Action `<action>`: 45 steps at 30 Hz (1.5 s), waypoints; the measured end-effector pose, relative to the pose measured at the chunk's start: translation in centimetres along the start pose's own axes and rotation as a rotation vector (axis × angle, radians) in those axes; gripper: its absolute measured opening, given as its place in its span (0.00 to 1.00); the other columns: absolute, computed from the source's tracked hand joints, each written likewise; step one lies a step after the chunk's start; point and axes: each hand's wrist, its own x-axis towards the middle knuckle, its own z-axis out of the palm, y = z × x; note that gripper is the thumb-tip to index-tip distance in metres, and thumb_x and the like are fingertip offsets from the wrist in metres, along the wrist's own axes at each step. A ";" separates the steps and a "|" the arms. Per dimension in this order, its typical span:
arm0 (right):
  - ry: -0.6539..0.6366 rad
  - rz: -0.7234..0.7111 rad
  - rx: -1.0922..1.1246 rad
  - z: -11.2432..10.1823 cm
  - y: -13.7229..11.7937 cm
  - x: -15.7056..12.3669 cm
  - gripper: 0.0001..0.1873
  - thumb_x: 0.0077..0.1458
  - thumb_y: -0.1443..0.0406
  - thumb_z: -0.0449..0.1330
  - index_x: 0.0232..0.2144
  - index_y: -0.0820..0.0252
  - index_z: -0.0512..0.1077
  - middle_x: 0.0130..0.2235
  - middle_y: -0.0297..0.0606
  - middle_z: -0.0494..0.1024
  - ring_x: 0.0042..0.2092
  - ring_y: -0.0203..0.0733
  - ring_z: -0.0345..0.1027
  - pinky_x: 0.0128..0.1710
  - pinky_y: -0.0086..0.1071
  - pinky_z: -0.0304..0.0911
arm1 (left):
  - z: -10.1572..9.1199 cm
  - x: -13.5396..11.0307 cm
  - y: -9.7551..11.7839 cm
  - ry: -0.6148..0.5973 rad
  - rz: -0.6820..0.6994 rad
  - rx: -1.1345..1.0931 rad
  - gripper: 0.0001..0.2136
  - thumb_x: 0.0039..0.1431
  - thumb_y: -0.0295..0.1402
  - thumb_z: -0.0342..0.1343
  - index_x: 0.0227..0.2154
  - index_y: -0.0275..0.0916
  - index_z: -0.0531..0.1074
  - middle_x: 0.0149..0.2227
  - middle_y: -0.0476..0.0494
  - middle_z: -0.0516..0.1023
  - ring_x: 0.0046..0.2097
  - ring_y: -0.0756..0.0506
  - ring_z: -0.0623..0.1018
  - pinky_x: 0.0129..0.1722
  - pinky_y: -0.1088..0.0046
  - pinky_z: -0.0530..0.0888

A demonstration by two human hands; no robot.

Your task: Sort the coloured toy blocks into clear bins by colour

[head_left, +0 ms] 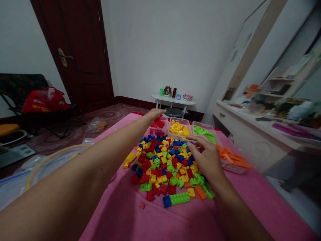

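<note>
A heap of red, yellow, green and blue plastic bricks lies on a pink cloth. My left hand reaches far forward over a clear box of red bricks; its fingers are closed and what they hold is hidden. My right hand hovers over the right side of the heap, fingers pinched on a small orange-yellow brick. Beyond the heap stand a box of yellow bricks and a box of green bricks.
A box of orange bricks sits at the right edge of the cloth. A white dresser stands to the right, a small white table at the back wall, a dark door and a chair with a red bag at left.
</note>
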 end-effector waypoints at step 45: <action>-0.580 -0.221 -0.211 5.8 -4.4 -4.7 0.05 0.53 0.68 0.58 0.35 0.58 0.71 0.37 0.36 0.75 0.41 0.41 0.66 0.41 0.33 0.58 | -2.9 -12.1 -2.7 -0.228 0.105 0.955 0.20 0.44 0.32 0.57 0.43 0.45 0.77 0.41 0.43 0.81 0.40 0.43 0.78 0.38 0.73 0.72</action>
